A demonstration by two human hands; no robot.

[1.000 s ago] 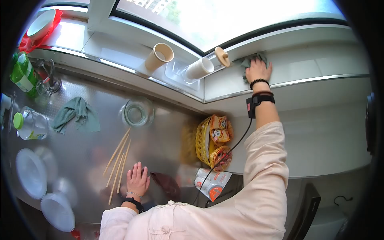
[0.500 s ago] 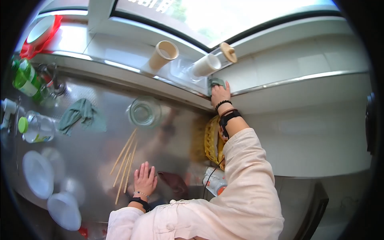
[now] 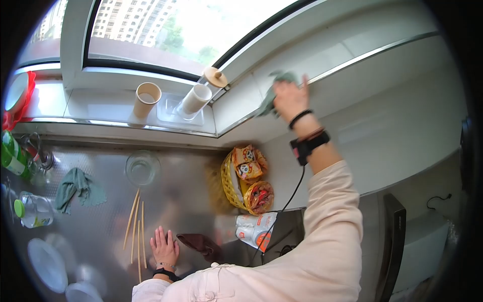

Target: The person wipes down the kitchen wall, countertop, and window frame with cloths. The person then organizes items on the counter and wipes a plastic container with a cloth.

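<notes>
My right hand [image 3: 292,99] is pressed over a grey-green cloth [image 3: 267,104] on the tiled window ledge [image 3: 246,93], right of the corner; its fingers are slightly blurred. My left hand [image 3: 164,248] lies flat on the steel counter [image 3: 186,196], fingers stretched out and holding nothing. Several wooden chopsticks [image 3: 135,221] lie just left of that hand, and a dark brown cloth [image 3: 200,245] is to its right. Left of my right hand on the ledge are a white cup [image 3: 196,98], a clear jar with a wooden lid [image 3: 216,78] and a tan paper cup [image 3: 147,99].
A glass bowl [image 3: 142,169] sits on the counter near the back wall. A yellow basket [image 3: 231,181] holds snack packets, with a white-and-orange package [image 3: 254,230] below it. Another green cloth [image 3: 78,189], a lidded jar [image 3: 35,210] and white bowls [image 3: 47,264] are at left.
My right hand has slid the cloth from the ledge corner rightward along the ledge. The camera view has turned right and up. My left hand stays flat on the counter.
</notes>
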